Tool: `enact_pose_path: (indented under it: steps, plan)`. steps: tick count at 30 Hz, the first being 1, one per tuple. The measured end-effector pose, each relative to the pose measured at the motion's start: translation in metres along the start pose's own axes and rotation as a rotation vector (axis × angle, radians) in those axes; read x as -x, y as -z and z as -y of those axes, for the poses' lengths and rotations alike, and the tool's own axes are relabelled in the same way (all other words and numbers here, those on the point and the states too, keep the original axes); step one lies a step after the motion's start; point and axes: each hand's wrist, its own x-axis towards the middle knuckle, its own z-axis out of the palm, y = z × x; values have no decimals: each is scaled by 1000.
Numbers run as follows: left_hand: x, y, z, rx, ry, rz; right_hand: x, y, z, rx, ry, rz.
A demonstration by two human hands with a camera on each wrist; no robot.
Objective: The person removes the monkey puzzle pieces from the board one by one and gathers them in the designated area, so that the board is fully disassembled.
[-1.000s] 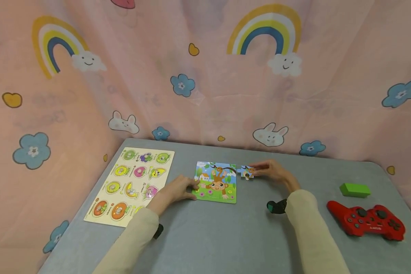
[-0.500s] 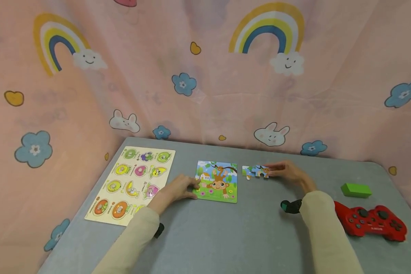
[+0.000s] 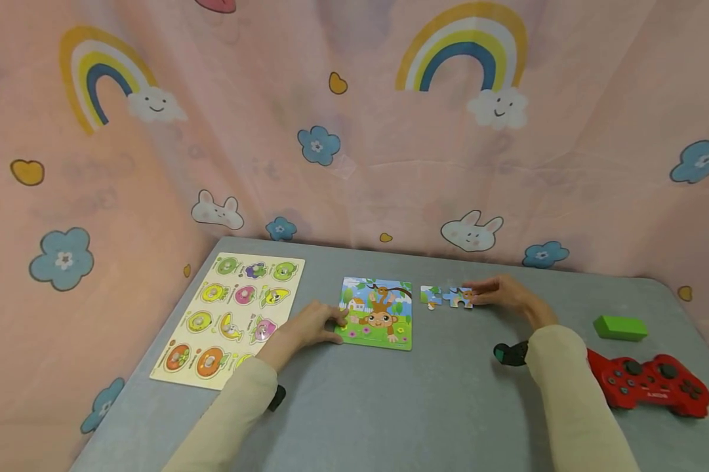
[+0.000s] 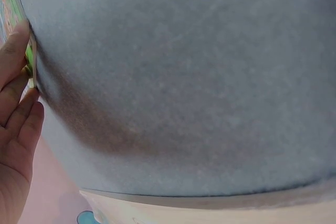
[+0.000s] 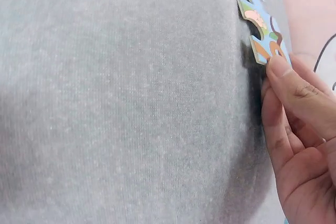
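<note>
Right hand pinches crosswise puzzle piece, tab pointing left

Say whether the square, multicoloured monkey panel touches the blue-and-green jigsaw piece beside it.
Apart: the head view shows grey tabletop between the square, multicoloured monkey panel and the blue-and-green jigsaw piece.

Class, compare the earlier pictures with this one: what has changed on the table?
The right hand has moved rightward with its pinched puzzle piece, leaving another piece fully visible. The left hand stays at the monkey picture's edge; the green block hasn't moved.
</note>
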Motion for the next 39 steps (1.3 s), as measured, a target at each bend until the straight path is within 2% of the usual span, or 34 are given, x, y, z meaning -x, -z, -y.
enact_pose_path:
  steps: [6, 17, 23, 34, 39]
  plan:
    - [0, 0, -1, 5, 0, 8, 3, 0, 2, 26, -60, -53]
    - [0, 0, 0, 4, 0, -5, 3, -6, -11, 120, -11, -164]
    - [1, 0, 0, 3, -10, -7, 4, -12, -15, 100, 2, -227]
    - [2, -1, 0, 22, 3, -8, 10, -13, -14, 111, 28, -257]
    - [1, -1, -1, 25, 3, -4, 14, -14, -14, 42, 29, -273]
